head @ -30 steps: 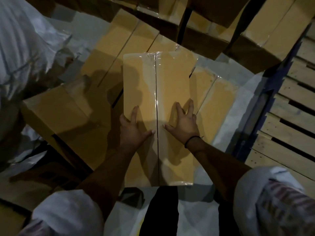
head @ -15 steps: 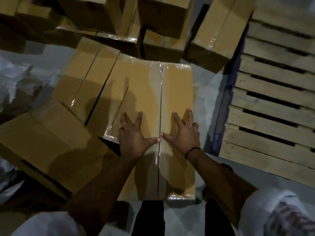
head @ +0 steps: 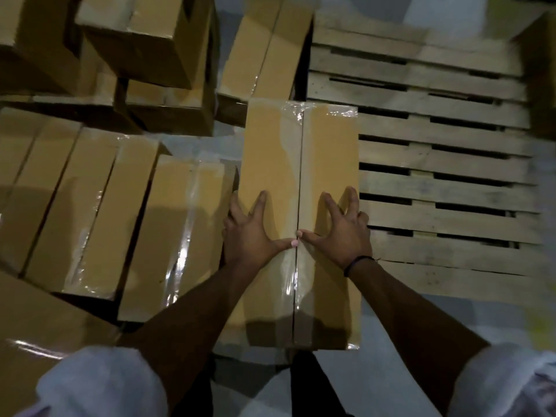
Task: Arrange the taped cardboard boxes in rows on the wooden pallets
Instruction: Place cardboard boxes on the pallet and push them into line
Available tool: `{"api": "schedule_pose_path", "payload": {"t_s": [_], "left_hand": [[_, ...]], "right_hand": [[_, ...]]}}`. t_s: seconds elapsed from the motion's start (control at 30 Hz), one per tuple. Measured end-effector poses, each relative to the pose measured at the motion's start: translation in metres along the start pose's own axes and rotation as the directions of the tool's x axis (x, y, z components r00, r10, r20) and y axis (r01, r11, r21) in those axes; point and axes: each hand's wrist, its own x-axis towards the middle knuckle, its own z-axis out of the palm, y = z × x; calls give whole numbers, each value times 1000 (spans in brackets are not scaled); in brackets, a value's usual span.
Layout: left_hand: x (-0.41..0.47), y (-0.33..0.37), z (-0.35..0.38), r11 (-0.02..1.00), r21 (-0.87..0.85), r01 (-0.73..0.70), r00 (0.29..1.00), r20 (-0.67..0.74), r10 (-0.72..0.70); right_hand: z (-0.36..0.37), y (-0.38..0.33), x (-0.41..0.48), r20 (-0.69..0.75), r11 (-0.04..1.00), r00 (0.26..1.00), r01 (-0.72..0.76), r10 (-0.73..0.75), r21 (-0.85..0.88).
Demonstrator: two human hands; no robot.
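Observation:
I hold a long taped cardboard box (head: 301,164) lengthwise in front of me, its clear tape running down the middle seam. My left hand (head: 249,233) grips its left side with fingers spread on top. My right hand (head: 340,233) grips its right side the same way. Both thumbs meet at the seam. The box's far right part overlaps the left edge of the wooden pallet (head: 436,182), whose slats show bare on the right.
Several taped boxes (head: 120,212) lie side by side on the floor to the left. More boxes (head: 150,55) are stacked at the back left, and one (head: 264,55) stands against the pallet's left edge. Pale floor (head: 391,356) lies near my feet.
The view and the box in my hands have swung to the right. The pallet now fills the right half and the box reaches over its left edge.

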Motion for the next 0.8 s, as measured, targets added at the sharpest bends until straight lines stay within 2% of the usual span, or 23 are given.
{"api": "schedule_pose_path", "payload": {"t_s": [0.17,0.37,0.67,0.8], "left_hand": [[29,67,46,1000,-17,-7,1000,13,7],[69,113,85,999,-5,-33,999,-29,33],[116,119,134,996,79,-40,998,55,36],[121,110,144,996,82,-39,998,53,35]], "right_hand": [[-20,72,42,19,1000,1000,-10,10,-2],[-26,128,97,98,993,995,-31,20,112],[2,174,142,197,983,980,-16,-22,184],[22,191,136,192,987,977,71,-98,142]]}}
